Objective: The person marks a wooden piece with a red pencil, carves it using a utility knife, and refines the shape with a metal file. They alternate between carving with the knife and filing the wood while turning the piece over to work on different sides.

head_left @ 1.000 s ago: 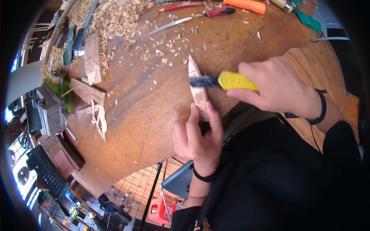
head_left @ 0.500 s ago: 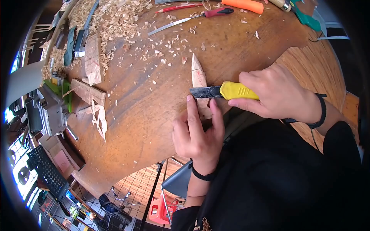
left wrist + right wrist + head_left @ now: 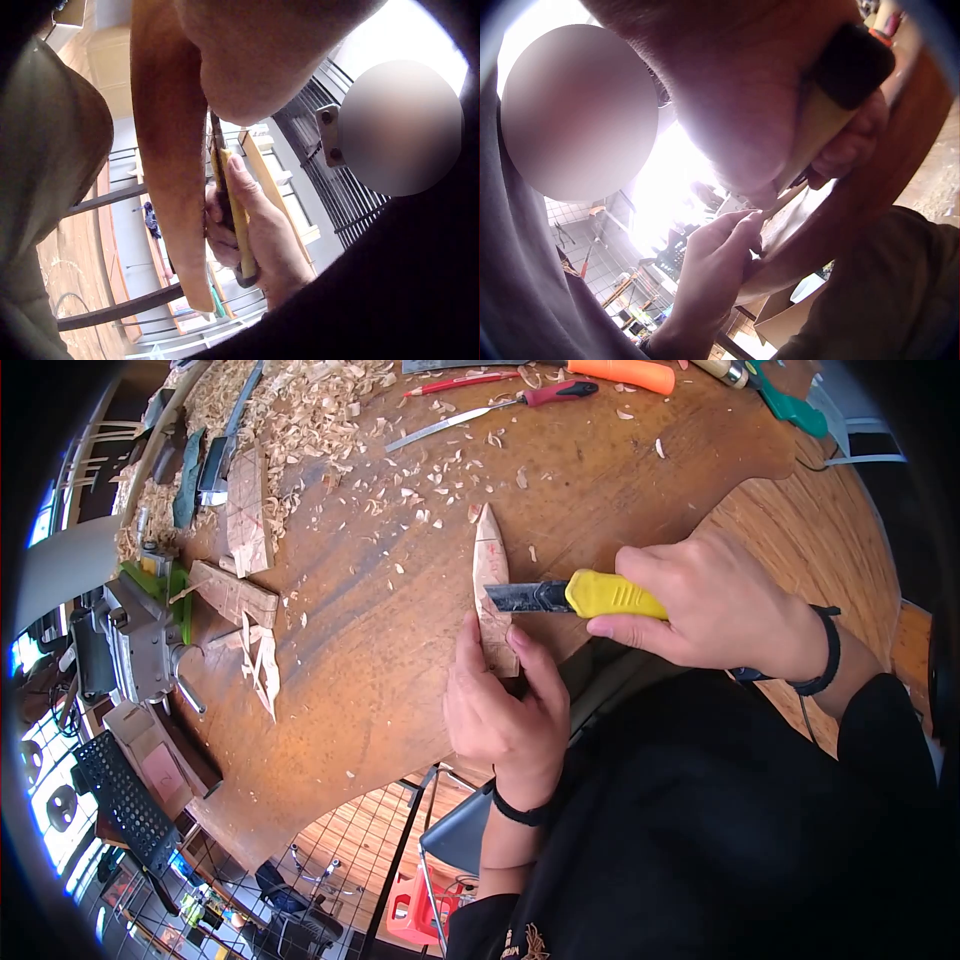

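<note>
A pale wood piece, pointed at its far end and marked in red, lies on the brown worktable in the head view. My left hand pinches its near end between thumb and fingers. In my right hand is a yellow utility knife, gripped round the handle. Its dark blade lies across the wood, just beyond the left fingertips. The left wrist view shows the right hand round the knife from below table level. My left hand also shows in the right wrist view.
Wood shavings heap at the far left. A red-handled file, a red pencil and an orange handle lie along the far side. Cut wood blocks and a metal vise are on the left.
The wood's tip has swung left since half a second ago. My left forefinger has drawn back from the blade's end to the wood's side. The knife has moved from a blurred position farther up the wood.
</note>
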The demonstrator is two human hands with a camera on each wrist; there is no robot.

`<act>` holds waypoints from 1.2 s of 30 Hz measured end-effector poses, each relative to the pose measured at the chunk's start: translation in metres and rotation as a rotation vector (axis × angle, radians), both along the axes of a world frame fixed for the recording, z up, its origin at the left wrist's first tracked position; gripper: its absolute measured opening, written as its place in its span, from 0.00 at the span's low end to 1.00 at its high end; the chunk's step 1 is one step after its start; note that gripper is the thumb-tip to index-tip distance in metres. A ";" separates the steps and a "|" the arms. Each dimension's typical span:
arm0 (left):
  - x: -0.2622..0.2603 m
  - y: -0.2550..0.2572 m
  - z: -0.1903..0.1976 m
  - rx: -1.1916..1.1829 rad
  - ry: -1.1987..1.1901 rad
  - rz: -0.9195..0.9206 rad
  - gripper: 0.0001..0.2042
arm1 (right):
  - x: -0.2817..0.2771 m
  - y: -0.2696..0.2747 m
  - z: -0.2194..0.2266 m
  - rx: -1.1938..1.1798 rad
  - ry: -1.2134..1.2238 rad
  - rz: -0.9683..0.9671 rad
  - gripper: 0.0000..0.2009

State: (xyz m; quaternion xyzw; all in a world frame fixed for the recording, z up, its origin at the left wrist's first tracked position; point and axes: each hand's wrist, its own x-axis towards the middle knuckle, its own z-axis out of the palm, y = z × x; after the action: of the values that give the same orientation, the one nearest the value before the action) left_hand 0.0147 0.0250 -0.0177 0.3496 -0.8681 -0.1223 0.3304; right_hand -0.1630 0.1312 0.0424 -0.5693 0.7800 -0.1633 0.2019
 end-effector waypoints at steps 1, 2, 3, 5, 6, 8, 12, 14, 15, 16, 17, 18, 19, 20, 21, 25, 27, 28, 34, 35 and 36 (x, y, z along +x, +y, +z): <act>0.000 -0.001 -0.001 0.000 0.000 0.000 0.17 | 0.001 0.000 0.002 0.005 -0.009 0.012 0.26; 0.001 -0.002 -0.003 -0.017 0.001 -0.012 0.18 | 0.002 0.000 0.003 0.009 -0.017 0.025 0.26; 0.001 -0.002 -0.004 -0.035 0.001 -0.024 0.19 | 0.002 0.001 0.003 0.009 -0.018 0.025 0.26; 0.000 -0.001 -0.001 -0.041 -0.037 -0.017 0.19 | 0.003 0.001 0.002 -0.003 -0.052 0.019 0.26; 0.001 0.000 0.001 -0.047 -0.073 -0.012 0.19 | 0.003 0.001 0.001 -0.003 -0.053 0.019 0.26; 0.002 -0.001 0.001 -0.066 -0.087 -0.029 0.19 | 0.002 0.003 0.000 -0.003 -0.083 0.021 0.24; 0.001 -0.003 -0.003 -0.100 -0.089 -0.046 0.19 | 0.003 0.003 0.001 -0.018 -0.135 0.018 0.24; 0.002 -0.003 -0.002 -0.100 -0.111 -0.040 0.19 | 0.003 0.000 0.008 0.106 -0.210 -0.003 0.26; 0.002 -0.002 -0.003 -0.101 -0.133 -0.035 0.18 | 0.004 -0.001 0.010 0.108 -0.211 -0.003 0.26; 0.001 -0.003 -0.003 -0.098 -0.133 -0.035 0.18 | 0.005 -0.002 0.011 0.128 -0.213 -0.025 0.27; 0.001 -0.003 -0.003 -0.106 -0.137 -0.039 0.18 | 0.005 -0.004 0.012 0.148 -0.215 -0.047 0.27; 0.001 -0.003 -0.003 -0.114 -0.141 -0.043 0.17 | 0.006 -0.007 0.011 0.150 -0.214 -0.048 0.27; 0.001 -0.003 -0.002 -0.113 -0.140 -0.044 0.17 | 0.005 -0.011 0.008 0.125 -0.128 -0.113 0.26; 0.002 -0.003 0.000 -0.104 -0.144 -0.052 0.17 | 0.004 -0.014 0.006 0.099 -0.041 -0.178 0.26; 0.002 -0.003 0.001 -0.096 -0.148 -0.061 0.16 | 0.000 -0.017 0.004 0.099 -0.040 -0.178 0.26; 0.000 -0.004 -0.001 -0.100 -0.120 -0.052 0.15 | -0.005 -0.024 0.003 0.073 0.006 -0.130 0.25; 0.001 -0.004 0.000 -0.090 -0.135 -0.052 0.16 | -0.005 -0.022 0.009 0.109 -0.099 -0.074 0.25; 0.001 -0.004 0.000 -0.089 -0.136 -0.047 0.16 | -0.003 -0.020 0.013 0.111 -0.100 -0.070 0.25; 0.001 -0.004 0.000 -0.083 -0.148 -0.069 0.17 | 0.000 -0.008 0.026 0.239 -0.316 -0.052 0.25; 0.001 -0.004 0.000 -0.097 -0.152 -0.070 0.17 | 0.001 -0.008 0.026 0.230 -0.278 -0.048 0.25; 0.000 -0.004 0.000 -0.111 -0.158 -0.071 0.17 | 0.001 -0.009 0.026 0.220 -0.242 -0.045 0.25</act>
State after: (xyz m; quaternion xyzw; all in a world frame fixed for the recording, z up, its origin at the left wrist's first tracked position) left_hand 0.0148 0.0206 -0.0178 0.3083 -0.9087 -0.0575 0.2754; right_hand -0.1617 0.1218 0.0688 -0.5023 0.7758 -0.1485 0.3519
